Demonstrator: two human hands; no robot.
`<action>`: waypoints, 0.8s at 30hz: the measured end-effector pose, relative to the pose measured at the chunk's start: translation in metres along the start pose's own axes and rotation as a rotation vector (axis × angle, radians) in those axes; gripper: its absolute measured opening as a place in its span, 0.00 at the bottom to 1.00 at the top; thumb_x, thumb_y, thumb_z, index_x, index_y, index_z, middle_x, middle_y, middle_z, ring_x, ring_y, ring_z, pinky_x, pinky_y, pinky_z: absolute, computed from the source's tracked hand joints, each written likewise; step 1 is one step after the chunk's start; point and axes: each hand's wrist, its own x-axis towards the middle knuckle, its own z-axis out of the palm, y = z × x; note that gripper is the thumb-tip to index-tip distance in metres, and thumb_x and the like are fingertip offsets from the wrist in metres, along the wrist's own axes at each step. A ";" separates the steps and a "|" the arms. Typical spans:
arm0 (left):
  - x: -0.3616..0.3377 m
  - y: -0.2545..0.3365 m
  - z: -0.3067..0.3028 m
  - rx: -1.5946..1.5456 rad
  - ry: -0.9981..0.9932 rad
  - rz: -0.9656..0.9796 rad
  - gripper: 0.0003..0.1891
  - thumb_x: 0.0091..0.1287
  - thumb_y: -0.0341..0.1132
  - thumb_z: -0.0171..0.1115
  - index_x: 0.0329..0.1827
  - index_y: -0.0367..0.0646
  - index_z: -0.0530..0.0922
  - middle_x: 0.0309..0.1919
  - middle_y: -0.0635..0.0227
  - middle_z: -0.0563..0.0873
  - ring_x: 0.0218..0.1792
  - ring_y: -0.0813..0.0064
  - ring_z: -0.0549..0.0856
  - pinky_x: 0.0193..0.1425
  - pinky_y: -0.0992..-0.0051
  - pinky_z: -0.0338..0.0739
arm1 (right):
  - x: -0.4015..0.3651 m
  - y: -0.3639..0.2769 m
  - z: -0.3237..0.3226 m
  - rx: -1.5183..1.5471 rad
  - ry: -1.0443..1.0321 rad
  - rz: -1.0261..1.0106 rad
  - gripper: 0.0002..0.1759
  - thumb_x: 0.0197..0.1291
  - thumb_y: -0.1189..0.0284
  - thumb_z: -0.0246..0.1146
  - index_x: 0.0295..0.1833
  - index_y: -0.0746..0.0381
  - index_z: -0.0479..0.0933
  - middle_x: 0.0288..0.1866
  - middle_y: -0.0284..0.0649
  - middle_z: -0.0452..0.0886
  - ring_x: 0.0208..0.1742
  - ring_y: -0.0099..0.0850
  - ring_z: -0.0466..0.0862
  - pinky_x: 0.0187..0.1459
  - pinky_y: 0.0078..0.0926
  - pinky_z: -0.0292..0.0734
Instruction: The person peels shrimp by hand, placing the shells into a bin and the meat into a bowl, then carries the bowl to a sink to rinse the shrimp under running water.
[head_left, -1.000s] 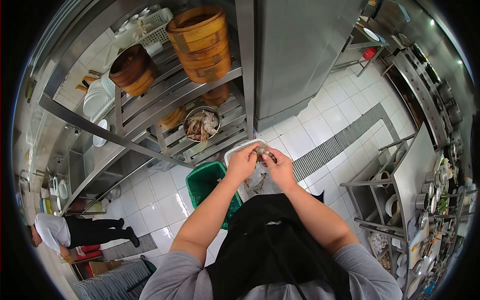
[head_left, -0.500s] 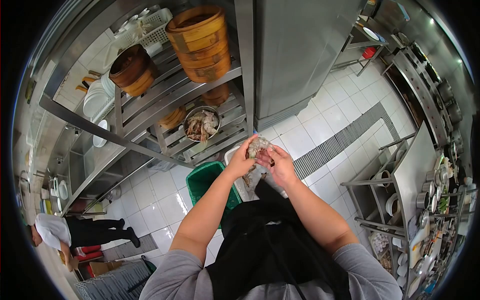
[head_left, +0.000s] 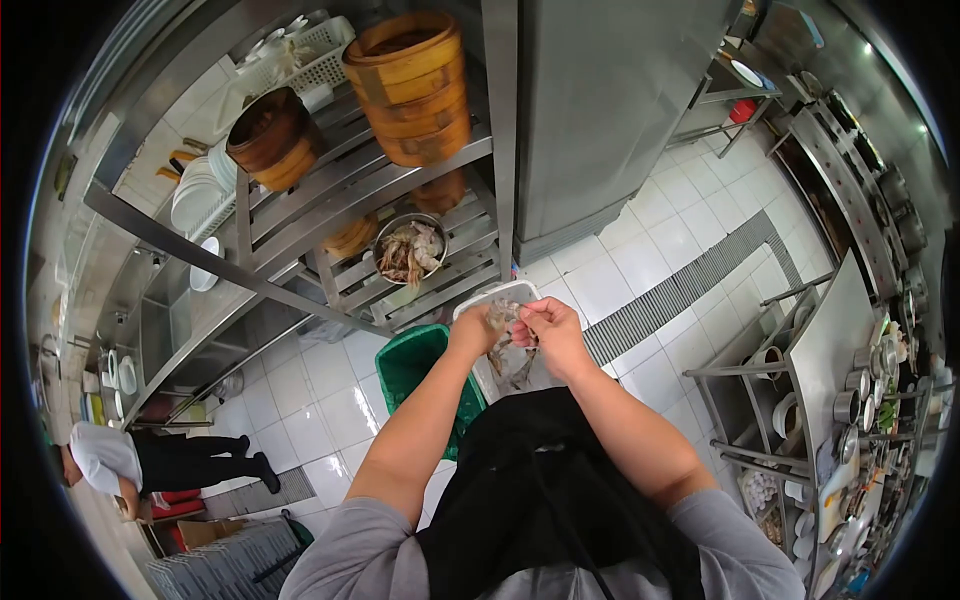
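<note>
Over a white tub (head_left: 532, 291), my left hand (head_left: 476, 332) is closed around a greyish, translucent shrimp (head_left: 507, 313). My right hand (head_left: 556, 334) pinches the same shrimp from the other side with thumb and fingers, and the two hands nearly touch. More shrimp (head_left: 517, 372) lie low in the tub, partly hidden behind my hands. A metal bowl (head_left: 445, 236) on the lower rack shelf holds shrimp and brownish heads or shells. Left of the tub stands a green bin (head_left: 400, 352), close to my left forearm.
Bamboo steamers (head_left: 408, 95) stand on the slatted metal rack (head_left: 300, 225). A tall steel cabinet (head_left: 590, 110) rises ahead. To the right is a steel table (head_left: 835, 330) with pots. Another person (head_left: 150, 460) stands at far left. A drain grate (head_left: 680, 290) crosses the tiled floor.
Both hands have come down and closer to my body, with the shrimp still between them. My right hand's fingers have gone from spread to a pinch. More of the tub's far rim shows.
</note>
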 end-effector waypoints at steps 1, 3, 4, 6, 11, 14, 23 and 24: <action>-0.006 -0.003 -0.006 0.038 -0.067 0.079 0.16 0.64 0.40 0.73 0.53 0.46 0.88 0.50 0.52 0.91 0.54 0.48 0.88 0.58 0.56 0.83 | 0.000 -0.002 -0.001 0.025 0.035 0.002 0.07 0.77 0.75 0.63 0.52 0.67 0.77 0.36 0.42 0.87 0.32 0.28 0.87 0.36 0.27 0.86; 0.002 -0.039 0.014 -0.013 0.026 0.171 0.16 0.67 0.40 0.72 0.54 0.45 0.88 0.51 0.54 0.91 0.54 0.53 0.88 0.59 0.60 0.82 | 0.005 0.001 -0.010 -0.039 0.025 0.010 0.07 0.77 0.74 0.63 0.52 0.67 0.77 0.36 0.42 0.86 0.33 0.28 0.87 0.36 0.27 0.86; 0.002 -0.043 0.016 -0.066 0.118 0.264 0.15 0.70 0.40 0.70 0.56 0.44 0.87 0.52 0.57 0.91 0.55 0.58 0.89 0.59 0.63 0.82 | 0.008 0.004 -0.014 -0.104 0.018 0.020 0.07 0.77 0.74 0.63 0.53 0.68 0.77 0.36 0.42 0.86 0.33 0.28 0.87 0.37 0.27 0.86; 0.002 -0.030 0.015 -0.451 0.022 0.246 0.15 0.73 0.40 0.68 0.57 0.43 0.86 0.52 0.60 0.90 0.53 0.65 0.87 0.58 0.67 0.81 | 0.011 0.013 -0.020 -0.112 -0.007 0.016 0.08 0.77 0.73 0.62 0.53 0.67 0.77 0.36 0.41 0.86 0.34 0.28 0.87 0.38 0.27 0.87; -0.002 0.010 -0.020 -0.735 -0.223 0.290 0.15 0.79 0.40 0.62 0.59 0.40 0.84 0.43 0.68 0.87 0.44 0.80 0.82 0.52 0.74 0.78 | 0.013 0.016 -0.019 -0.107 -0.086 -0.084 0.08 0.76 0.76 0.61 0.54 0.68 0.78 0.38 0.43 0.86 0.37 0.30 0.88 0.42 0.28 0.86; -0.004 0.021 -0.033 -0.476 -0.266 0.219 0.12 0.80 0.38 0.62 0.51 0.37 0.84 0.38 0.71 0.87 0.40 0.81 0.82 0.48 0.75 0.78 | 0.008 0.001 -0.021 -0.815 -0.080 -0.475 0.10 0.72 0.76 0.63 0.55 0.67 0.81 0.39 0.47 0.87 0.38 0.37 0.89 0.43 0.33 0.86; -0.008 0.031 -0.037 -0.449 -0.283 0.103 0.14 0.76 0.40 0.62 0.45 0.36 0.86 0.29 0.70 0.87 0.31 0.78 0.81 0.39 0.72 0.77 | 0.009 0.007 -0.023 -1.562 -0.047 -0.909 0.11 0.67 0.70 0.64 0.50 0.64 0.83 0.33 0.47 0.89 0.34 0.44 0.91 0.38 0.41 0.87; -0.007 0.029 -0.034 -0.415 -0.254 0.139 0.14 0.75 0.40 0.63 0.45 0.36 0.86 0.28 0.69 0.87 0.31 0.78 0.82 0.39 0.71 0.77 | 0.009 0.008 -0.022 -1.585 -0.086 -0.822 0.10 0.66 0.69 0.63 0.47 0.64 0.82 0.33 0.48 0.89 0.35 0.45 0.91 0.38 0.42 0.87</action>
